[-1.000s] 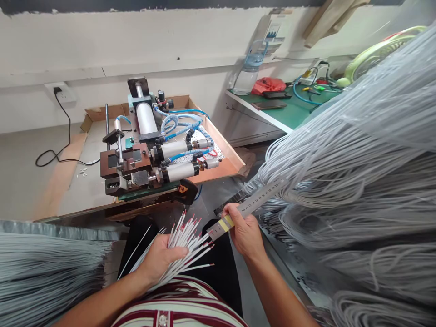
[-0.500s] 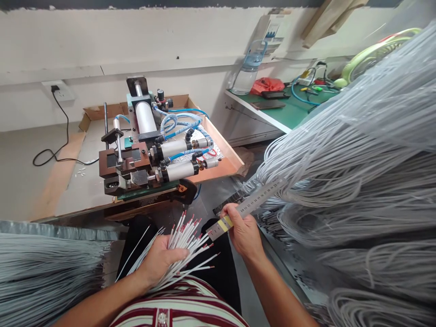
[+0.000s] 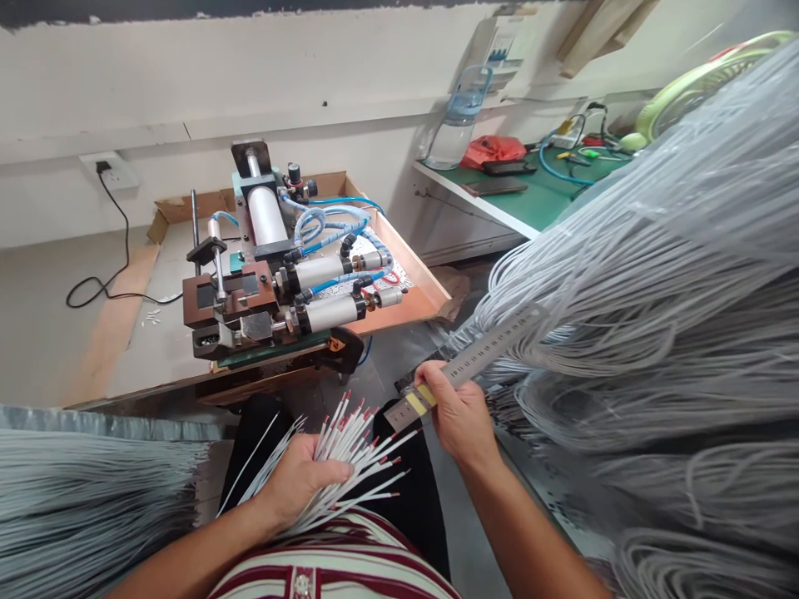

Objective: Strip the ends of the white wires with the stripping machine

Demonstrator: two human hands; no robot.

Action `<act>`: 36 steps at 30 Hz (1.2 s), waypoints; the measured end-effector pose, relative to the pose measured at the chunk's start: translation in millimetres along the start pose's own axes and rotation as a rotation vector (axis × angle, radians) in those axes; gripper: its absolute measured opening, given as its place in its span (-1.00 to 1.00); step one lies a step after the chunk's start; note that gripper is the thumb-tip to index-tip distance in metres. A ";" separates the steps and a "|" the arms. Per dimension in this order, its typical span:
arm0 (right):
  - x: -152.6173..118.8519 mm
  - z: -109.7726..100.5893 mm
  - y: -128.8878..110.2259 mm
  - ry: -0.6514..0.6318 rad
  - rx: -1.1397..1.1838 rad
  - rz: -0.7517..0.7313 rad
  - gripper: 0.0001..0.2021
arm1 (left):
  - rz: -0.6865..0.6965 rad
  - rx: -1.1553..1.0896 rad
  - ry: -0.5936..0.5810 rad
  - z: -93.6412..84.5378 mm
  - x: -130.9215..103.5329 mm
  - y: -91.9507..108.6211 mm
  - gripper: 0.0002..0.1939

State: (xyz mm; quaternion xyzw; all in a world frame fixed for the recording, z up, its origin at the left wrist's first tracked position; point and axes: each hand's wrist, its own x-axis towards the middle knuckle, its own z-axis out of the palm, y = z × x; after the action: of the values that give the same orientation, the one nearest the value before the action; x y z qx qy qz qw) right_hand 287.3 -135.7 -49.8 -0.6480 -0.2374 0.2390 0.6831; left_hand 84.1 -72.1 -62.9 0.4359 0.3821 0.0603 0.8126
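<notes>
A fanned bunch of white wires (image 3: 349, 449) with reddish tips lies over my lap, and my left hand (image 3: 305, 478) is closed around it with the thumb on top. My right hand (image 3: 459, 412) grips a steel ruler (image 3: 480, 358) marked with a yellow band near its lower end. That lower end is close to the wire tips, just above one long wire; whether they touch is unclear. The ruler's upper end points up and right, in front of the hanging grey wires.
A pneumatic machine (image 3: 268, 266) stands on the wooden-edged bench (image 3: 143, 349) ahead. Large grey wire bundles (image 3: 655, 333) fill the right side; another bundle (image 3: 93, 499) lies at lower left. A water bottle (image 3: 459, 125) stands on the green table (image 3: 530, 200).
My right hand and the ruler have shifted slightly right, and the ruler's lower end has drawn off the wire tips it overlapped. My left hand has moved slightly right with the wires.
</notes>
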 end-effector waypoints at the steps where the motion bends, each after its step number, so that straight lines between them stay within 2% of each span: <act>1: 0.0 2.9 -0.8 -0.016 -0.003 0.003 -0.75 | -0.002 0.005 -0.016 -0.1 -0.2 0.0 -0.85; 6: 0.4 11.4 -3.5 -0.074 -0.006 -0.004 -0.72 | -0.024 0.053 -0.049 0.9 -0.7 0.7 -0.87; 13: -1.8 8.1 -3.5 -0.113 -0.014 -0.002 -0.74 | -0.036 0.014 -0.047 3.1 -0.4 -0.2 -0.89; 31: -3.9 7.4 1.7 -0.092 -0.016 0.023 -0.73 | -0.042 -0.013 -0.052 2.8 -0.5 -3.4 -0.84; 36: 0.6 0.6 -3.7 0.010 0.008 -0.018 -0.76 | -0.046 -0.020 -0.034 2.2 -0.4 -4.8 -0.85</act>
State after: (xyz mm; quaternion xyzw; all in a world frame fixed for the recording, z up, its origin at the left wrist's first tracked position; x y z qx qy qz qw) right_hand 287.5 -135.1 -46.0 -0.6442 -0.2390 0.2308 0.6889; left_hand 84.2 -76.7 -65.5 0.4198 0.3777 0.0381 0.8244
